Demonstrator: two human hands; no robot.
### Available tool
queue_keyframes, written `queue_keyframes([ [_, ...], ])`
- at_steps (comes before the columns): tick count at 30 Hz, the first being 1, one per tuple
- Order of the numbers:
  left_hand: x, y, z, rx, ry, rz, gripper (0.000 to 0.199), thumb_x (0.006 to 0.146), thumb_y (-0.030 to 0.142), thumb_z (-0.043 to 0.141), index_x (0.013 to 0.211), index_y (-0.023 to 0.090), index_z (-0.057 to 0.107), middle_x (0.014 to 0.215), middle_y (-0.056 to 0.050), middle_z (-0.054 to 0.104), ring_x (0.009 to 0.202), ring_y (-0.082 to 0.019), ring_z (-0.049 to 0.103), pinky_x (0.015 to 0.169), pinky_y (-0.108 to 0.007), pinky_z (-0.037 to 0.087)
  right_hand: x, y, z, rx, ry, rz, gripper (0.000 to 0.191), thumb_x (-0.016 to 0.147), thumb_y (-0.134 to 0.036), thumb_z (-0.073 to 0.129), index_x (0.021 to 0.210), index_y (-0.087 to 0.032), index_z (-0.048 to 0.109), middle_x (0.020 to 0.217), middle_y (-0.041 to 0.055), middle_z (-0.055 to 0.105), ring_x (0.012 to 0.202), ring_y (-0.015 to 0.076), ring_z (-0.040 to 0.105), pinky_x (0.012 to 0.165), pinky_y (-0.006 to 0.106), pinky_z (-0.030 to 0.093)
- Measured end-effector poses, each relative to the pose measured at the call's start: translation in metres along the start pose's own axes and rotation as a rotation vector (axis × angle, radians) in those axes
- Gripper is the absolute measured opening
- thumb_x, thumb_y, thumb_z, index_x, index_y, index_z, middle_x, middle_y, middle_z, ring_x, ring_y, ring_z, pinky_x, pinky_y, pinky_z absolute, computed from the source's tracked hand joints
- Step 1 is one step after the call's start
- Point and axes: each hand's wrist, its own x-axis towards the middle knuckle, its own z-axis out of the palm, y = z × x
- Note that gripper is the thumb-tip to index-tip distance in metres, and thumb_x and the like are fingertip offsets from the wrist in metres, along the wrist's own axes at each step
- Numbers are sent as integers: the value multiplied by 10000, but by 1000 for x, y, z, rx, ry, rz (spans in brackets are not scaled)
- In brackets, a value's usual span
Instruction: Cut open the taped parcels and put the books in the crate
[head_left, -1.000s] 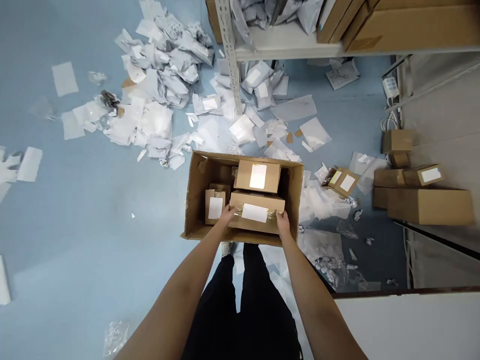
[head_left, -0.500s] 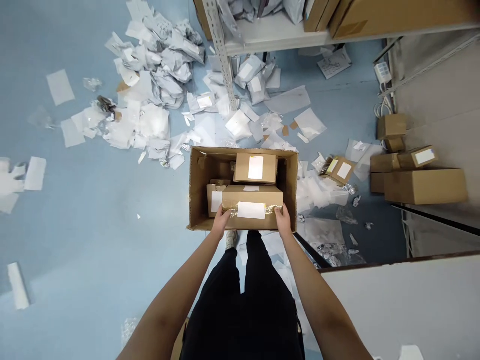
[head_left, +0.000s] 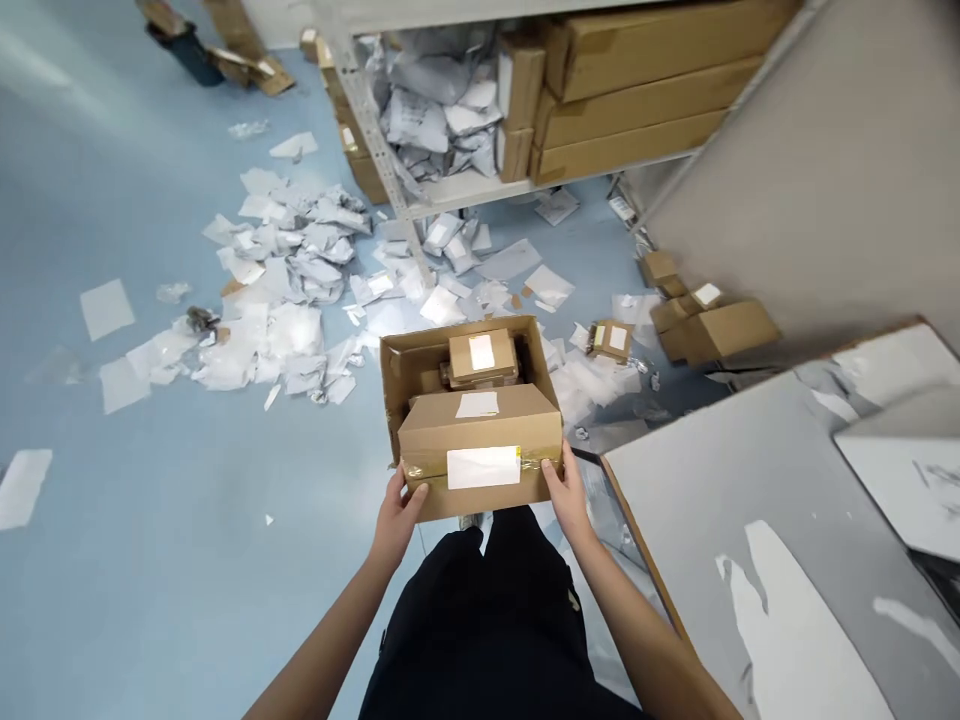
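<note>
Between my two hands is a taped cardboard box [head_left: 427, 440] with white labels on its top and on the side facing me. My left hand [head_left: 397, 515] grips its left end, thumb on the near face. At the right end, my right hand [head_left: 568, 495] holds it the same way, with the thumb on the tape. Behind and below it stands a large open carton [head_left: 391, 390], partly covered by the held box. Inside the carton lies a smaller labelled box [head_left: 457, 362]; the rest of its contents is mostly hidden.
A grey table [head_left: 675, 500] with torn white sheets stands close on my right. Ahead is a metal shelf [head_left: 480, 192] with bags and long cartons. Piles of paper and mailing bags [head_left: 300, 250] litter the floor. Small boxes [head_left: 727, 330] sit by the right wall.
My hands have lifted the labelled box up out of the carton and nearer to me. My head view has tilted up, bringing more of the shelf and the table into sight.
</note>
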Motion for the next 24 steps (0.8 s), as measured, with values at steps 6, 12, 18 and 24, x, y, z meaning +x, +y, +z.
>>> queue_keyframes([
  [6,-62,28,-11,234,-99,50,637,810,475,622,1401,315,443,1433,-63,469,1343,-284,419,1062,-427,427,-87,-22,-45,-1,130,-49,660,857,-454,556,1468,-273,386,1487,44,439,1394,259,359,1163,468,268],
  [12,-103,60,38,319,-304,173,664,772,453,668,1391,327,465,1403,-65,490,1313,-310,448,985,-421,503,-143,-31,-120,5,340,-24,664,840,-434,572,1464,-291,396,1471,23,463,1372,268,399,1149,466,294],
  [18,-142,61,138,292,-472,242,755,758,461,686,1435,292,398,1469,-90,402,1344,-313,421,1015,-420,489,-162,-15,-234,2,540,30,624,866,-488,534,1432,-240,451,1467,74,466,1364,283,405,1147,477,286],
  [24,-183,54,238,232,-545,292,760,785,455,668,1455,285,353,1512,-89,352,1392,-303,357,1098,-444,404,-175,12,-338,76,611,-55,612,871,-493,541,1422,-242,446,1472,80,457,1360,270,408,1144,461,303],
])
